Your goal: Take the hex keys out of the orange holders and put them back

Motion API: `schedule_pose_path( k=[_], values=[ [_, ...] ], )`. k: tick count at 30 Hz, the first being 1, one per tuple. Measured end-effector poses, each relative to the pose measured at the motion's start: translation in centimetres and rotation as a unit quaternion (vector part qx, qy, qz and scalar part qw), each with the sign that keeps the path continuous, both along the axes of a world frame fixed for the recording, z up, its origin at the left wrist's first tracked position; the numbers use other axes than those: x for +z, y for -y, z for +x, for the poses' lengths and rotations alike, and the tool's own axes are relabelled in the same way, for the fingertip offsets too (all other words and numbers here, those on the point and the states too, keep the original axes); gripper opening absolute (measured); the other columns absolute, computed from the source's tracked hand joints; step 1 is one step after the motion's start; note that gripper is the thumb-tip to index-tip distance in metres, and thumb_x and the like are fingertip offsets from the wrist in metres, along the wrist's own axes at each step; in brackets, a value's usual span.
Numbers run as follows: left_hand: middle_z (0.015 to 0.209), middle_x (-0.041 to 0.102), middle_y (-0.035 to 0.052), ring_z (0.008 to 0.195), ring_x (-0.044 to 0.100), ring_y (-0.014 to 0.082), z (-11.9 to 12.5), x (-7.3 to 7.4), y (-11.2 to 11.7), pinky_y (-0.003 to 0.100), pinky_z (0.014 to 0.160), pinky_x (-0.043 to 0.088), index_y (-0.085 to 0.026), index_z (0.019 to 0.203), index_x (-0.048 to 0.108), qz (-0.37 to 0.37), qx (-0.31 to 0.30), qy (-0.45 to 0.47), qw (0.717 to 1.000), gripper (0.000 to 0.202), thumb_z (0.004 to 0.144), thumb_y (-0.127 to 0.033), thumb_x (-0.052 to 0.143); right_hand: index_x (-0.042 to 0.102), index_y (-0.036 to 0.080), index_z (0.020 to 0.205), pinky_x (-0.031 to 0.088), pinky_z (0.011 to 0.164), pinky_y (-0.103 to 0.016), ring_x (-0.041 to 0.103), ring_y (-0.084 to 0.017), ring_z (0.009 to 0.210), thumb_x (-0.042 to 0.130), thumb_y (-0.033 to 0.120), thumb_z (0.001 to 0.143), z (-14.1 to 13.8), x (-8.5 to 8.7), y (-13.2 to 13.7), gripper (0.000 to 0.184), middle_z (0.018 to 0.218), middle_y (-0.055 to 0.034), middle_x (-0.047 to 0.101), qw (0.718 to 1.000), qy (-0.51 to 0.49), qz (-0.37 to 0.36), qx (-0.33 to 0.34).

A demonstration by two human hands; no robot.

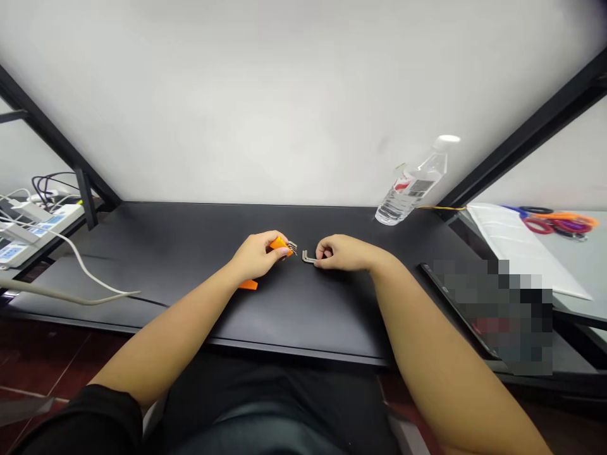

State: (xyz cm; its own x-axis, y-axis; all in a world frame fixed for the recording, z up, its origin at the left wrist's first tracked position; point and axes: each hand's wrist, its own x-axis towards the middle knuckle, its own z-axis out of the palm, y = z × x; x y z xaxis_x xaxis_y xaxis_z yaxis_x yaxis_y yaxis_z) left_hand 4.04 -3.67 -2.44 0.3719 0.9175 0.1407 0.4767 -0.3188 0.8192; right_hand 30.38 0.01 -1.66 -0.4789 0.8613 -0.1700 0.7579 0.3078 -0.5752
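Observation:
Near the middle of the black table (294, 316), my left hand (258, 254) is closed around an orange hex key holder (279, 243). Short bent metal ends stick out of the holder's right side. Facing it, my right hand (339, 253) pinches L-shaped hex keys (308, 258) between thumb and fingers. Their bent ends point toward the holder, with a small gap between; how many keys there are is hard to tell. Another orange piece (248, 285) lies on the table by my left wrist and is partly hidden by it.
A water bottle (410, 186) stands at the back right. On the right are a dark, partly blurred device (455, 297), a white packet (516, 243) and colourful scissor-like handles (559, 222). Power strips (42, 230) and a pale cable (85, 268) occupy the left.

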Motion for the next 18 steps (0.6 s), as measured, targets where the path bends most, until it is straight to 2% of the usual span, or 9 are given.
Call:
schedule_pose_path(
  k=[5,9,11,13,16,18],
  values=[
    [0.089,0.075,0.0017,0.081,0.068,0.0187,0.0,-0.1,0.0,0.031,0.079,0.051,-0.023,0.095,0.07,-0.01,-0.005,0.004,1.0,0.018,0.087,-0.037,0.062,0.069,0.023,0.066,0.036,0.046,-0.027,0.057,-0.015,0.054,0.076,0.039,0.068,0.0,0.1,0.2,0.017,0.063,-0.0001,0.066,1.0,-0.003,0.004,0.015],
    [0.09,0.075,0.0018,0.081,0.067,0.0182,-0.1,-0.2,0.0,0.031,0.079,0.051,-0.023,0.096,0.07,-0.01,-0.006,0.013,1.0,0.017,0.087,-0.035,0.062,0.069,0.022,0.069,0.041,0.051,-0.028,0.057,-0.015,0.057,0.071,0.036,0.074,-0.1,0.9,0.4,0.014,0.066,-0.0009,0.067,0.995,-0.039,0.093,-0.01],
    [0.091,0.075,0.0023,0.08,0.067,0.018,0.0,-0.2,0.0,0.031,0.079,0.051,-0.022,0.097,0.07,-0.012,-0.007,0.021,1.0,0.018,0.087,-0.035,0.063,0.069,0.021,0.075,0.045,0.056,-0.029,0.059,-0.017,0.06,0.068,0.038,0.079,-0.5,1.4,0.8,0.017,0.068,-0.0017,0.068,0.981,-0.11,0.152,-0.045],
    [0.091,0.075,0.0026,0.08,0.067,0.0176,0.0,-0.2,0.0,0.03,0.079,0.052,-0.021,0.097,0.07,-0.015,-0.011,0.031,0.999,0.019,0.088,-0.036,0.063,0.068,0.021,0.081,0.049,0.062,-0.031,0.062,-0.018,0.064,0.067,0.041,0.084,-1.1,1.6,1.3,0.02,0.072,-0.0029,0.069,0.959,-0.21,0.176,-0.073],
    [0.09,0.074,0.0025,0.08,0.067,0.0171,0.1,-0.2,0.0,0.03,0.079,0.052,-0.021,0.098,0.07,-0.019,-0.019,0.043,0.999,0.019,0.088,-0.036,0.062,0.067,0.021,0.089,0.055,0.07,-0.034,0.068,-0.021,0.073,0.068,0.042,0.086,-2.6,1.7,2.4,0.021,0.08,-0.0052,0.073,0.927,-0.337,0.154,-0.065],
    [0.09,0.074,0.0026,0.08,0.067,0.0171,0.2,-0.3,0.0,0.03,0.08,0.052,-0.021,0.097,0.069,-0.025,-0.028,0.052,0.998,0.019,0.088,-0.037,0.063,0.068,0.021,0.092,0.056,0.072,-0.035,0.07,-0.022,0.077,0.069,0.041,0.086,-3.5,1.7,3.1,0.021,0.083,-0.0058,0.074,0.921,-0.36,0.144,-0.043]
  ],
)
